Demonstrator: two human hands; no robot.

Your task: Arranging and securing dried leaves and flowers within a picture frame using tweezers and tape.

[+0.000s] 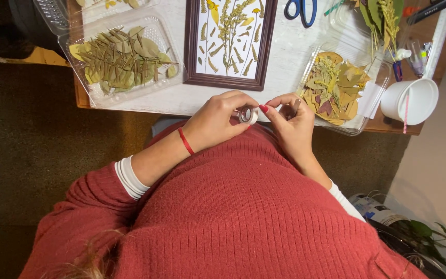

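Pale bench point(285, 57) over dark carpet, crowded with trays of pressed leaves point(122, 59) and a framed flower picture point(229, 41) | my left hand point(215, 120) and right hand point(292, 124) both pinch a small tape roll point(247, 115) between them, over the near bench edge at my lap | open room only between frame and edge.
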